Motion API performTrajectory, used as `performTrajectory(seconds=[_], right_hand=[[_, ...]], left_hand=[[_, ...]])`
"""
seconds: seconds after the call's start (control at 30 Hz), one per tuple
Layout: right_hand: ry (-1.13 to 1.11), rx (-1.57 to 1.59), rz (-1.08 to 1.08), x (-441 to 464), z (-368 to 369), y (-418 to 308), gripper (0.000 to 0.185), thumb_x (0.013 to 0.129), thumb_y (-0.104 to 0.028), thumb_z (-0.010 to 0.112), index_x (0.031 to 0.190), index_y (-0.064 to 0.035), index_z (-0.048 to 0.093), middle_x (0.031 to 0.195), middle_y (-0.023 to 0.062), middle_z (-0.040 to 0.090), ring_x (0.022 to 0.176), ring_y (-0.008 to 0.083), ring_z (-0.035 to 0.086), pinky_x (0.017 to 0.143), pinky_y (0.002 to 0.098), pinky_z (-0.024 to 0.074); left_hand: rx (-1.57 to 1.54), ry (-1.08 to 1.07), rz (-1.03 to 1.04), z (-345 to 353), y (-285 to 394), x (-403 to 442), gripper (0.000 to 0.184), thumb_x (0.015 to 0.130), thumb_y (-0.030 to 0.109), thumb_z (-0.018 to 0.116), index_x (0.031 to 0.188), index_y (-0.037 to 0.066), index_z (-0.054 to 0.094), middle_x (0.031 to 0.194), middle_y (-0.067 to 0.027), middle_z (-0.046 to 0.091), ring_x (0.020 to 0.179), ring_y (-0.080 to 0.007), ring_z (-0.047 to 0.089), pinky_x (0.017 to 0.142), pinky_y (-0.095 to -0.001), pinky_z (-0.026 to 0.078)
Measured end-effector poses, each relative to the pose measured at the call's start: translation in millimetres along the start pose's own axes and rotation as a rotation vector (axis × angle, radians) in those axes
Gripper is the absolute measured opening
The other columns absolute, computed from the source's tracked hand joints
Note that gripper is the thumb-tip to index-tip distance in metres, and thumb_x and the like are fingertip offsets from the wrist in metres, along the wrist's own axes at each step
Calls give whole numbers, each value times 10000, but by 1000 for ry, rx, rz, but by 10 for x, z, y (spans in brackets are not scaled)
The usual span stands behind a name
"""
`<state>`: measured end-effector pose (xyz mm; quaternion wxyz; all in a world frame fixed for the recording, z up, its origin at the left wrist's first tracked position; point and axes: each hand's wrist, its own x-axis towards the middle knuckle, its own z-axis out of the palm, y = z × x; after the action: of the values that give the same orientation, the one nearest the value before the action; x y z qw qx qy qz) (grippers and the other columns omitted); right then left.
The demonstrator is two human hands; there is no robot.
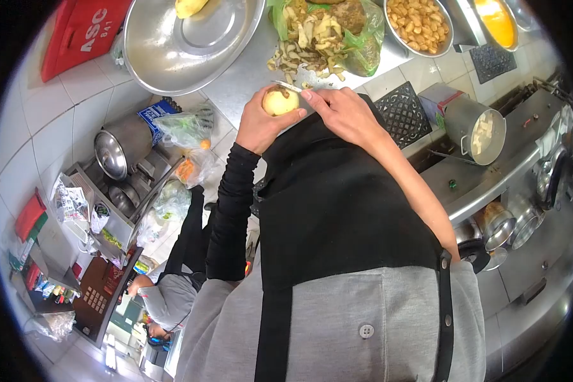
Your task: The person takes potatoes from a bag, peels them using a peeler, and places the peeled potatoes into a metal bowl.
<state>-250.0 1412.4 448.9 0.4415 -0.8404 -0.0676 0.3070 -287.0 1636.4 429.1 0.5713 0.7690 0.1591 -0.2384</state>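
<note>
A mostly peeled potato (pixel 278 103) with a patch of brown skin on top sits in my left hand (pixel 259 124), its fingers wrapped round it. My right hand (pixel 345 113) is closed on a small peeling tool (pixel 288 85), whose blade rests at the potato's upper edge; the tool's handle is mostly hidden by the fingers. Just beyond my hands, peelings (pixel 309 48) lie in a heap on the steel table (pixel 226 89) and on a green plastic bag (pixel 370 38) that holds unpeeled potatoes (pixel 344 17).
A large steel bowl (pixel 148 60) with a peeled potato stands at the upper left. Another bowl (pixel 451 39) holds chopped pieces. At the right, a pot (pixel 495 149) stands by a steel counter (pixel 455 204). Another person (pixel 172 299) is at the lower left.
</note>
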Motion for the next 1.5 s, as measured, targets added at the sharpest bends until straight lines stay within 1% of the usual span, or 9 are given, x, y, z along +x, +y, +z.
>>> performTrajectory(seconds=[0.27,0.4,0.5,0.8,0.9,0.97,1.13,1.27,1.5], right_hand=[[72,-180,-249,-54,52,-99,605,1114,-484,529,846,6,761,685,261,688,709,479,710,706,546,579],[128,-399,-121,95,77,162,595,1106,-476,540,839,3,771,745,264,718,777,466,733,736,543,593],[121,-391,-3,115,85,330,616,1108,-495,523,855,9,771,809,285,735,860,473,741,772,555,599],[7,-217,-158,-32,59,-166,626,1120,-509,497,886,0,775,798,270,734,838,489,737,795,572,590],[80,-359,-89,106,171,380,650,1123,-521,480,882,8,771,814,277,736,897,487,737,822,569,588],[34,-325,119,166,64,411,682,1128,-538,451,876,13,765,868,292,738,957,501,722,861,572,574],[-15,-48,-10,29,62,-30,674,1125,-548,460,894,12,755,809,291,714,885,517,699,839,569,549],[-3,-39,-14,14,44,-40,637,1124,-529,487,909,7,757,772,277,704,840,495,704,796,565,556],[36,-241,-240,-24,66,-136,609,1113,-509,516,904,2,773,753,246,716,727,483,714,713,566,566]], left_hand=[[-251,-179,-121,-87,265,-55,373,828,106,830,1154,-20,701,954,-42,742,845,-130,692,749,-285,537],[-298,-215,-94,-142,108,-72,358,832,68,817,1168,0,712,937,-22,740,813,-115,689,695,-268,512],[-112,-49,14,-133,195,-125,329,805,115,862,1044,-20,681,904,-44,731,792,-111,674,743,-301,556],[56,21,80,-37,39,-23,629,794,189,934,1248,-27,556,1146,-88,683,1041,-160,674,914,-329,563],[269,47,56,-80,29,-52,702,772,213,952,1269,-29,520,1156,-104,666,1041,-179,679,938,-334,562],[224,86,51,-73,116,-76,706,754,217,946,1255,-36,517,1171,-141,669,1064,-212,679,967,-351,557],[-4,72,56,-61,14,-20,802,764,235,958,1369,-77,532,1228,-160,676,1103,-227,666,992,-358,549],[189,49,52,-68,210,-17,609,817,249,937,1269,-42,651,1083,-80,732,973,-157,698,897,-323,572],[352,74,73,-80,217,-42,487,797,244,897,1170,-4,706,1053,-120,780,945,-198,752,867,-353,587]])
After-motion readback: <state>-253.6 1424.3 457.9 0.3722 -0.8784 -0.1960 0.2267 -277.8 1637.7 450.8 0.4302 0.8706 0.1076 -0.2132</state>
